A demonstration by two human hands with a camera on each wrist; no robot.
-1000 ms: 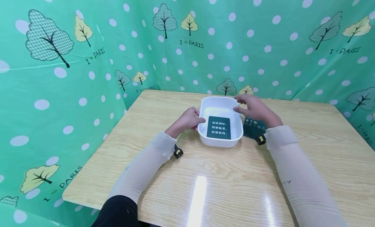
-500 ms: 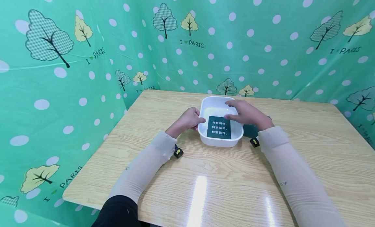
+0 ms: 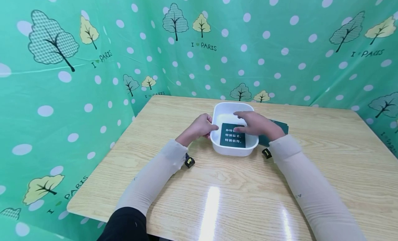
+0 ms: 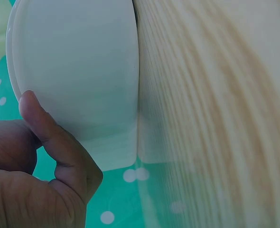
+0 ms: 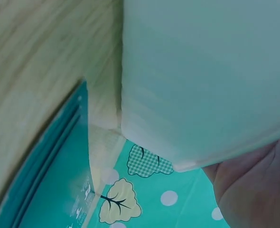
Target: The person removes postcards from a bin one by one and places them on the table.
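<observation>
A white plastic tub [image 3: 235, 151] stands on the table, with a dark green flat packet [image 3: 229, 140] printed in white characters lying inside. My left hand [image 3: 200, 126] grips the tub's left rim, thumb over the edge; the left wrist view shows that thumb [image 4: 45, 118] against the tub wall [image 4: 78, 66]. Over the tub's right side reaches my right hand [image 3: 258, 124], fingers spread and holding nothing. Its thumb overlaps the packet in the head view. More dark green packets [image 3: 281, 127] lie stacked right of the tub, partly hidden under my right wrist; their layered edges [image 5: 40, 156] show in the right wrist view.
The wooden table [image 3: 174, 206] extends on both sides and toward me. A green dotted curtain [image 3: 224, 61] with tree prints hangs behind the table and along its left. A small black device [image 3: 189, 161] sits at my left wrist.
My right hand has moved left and slightly down, from the tub's right rim to over its inside. The left hand, the tub and the packet inside have stayed put.
</observation>
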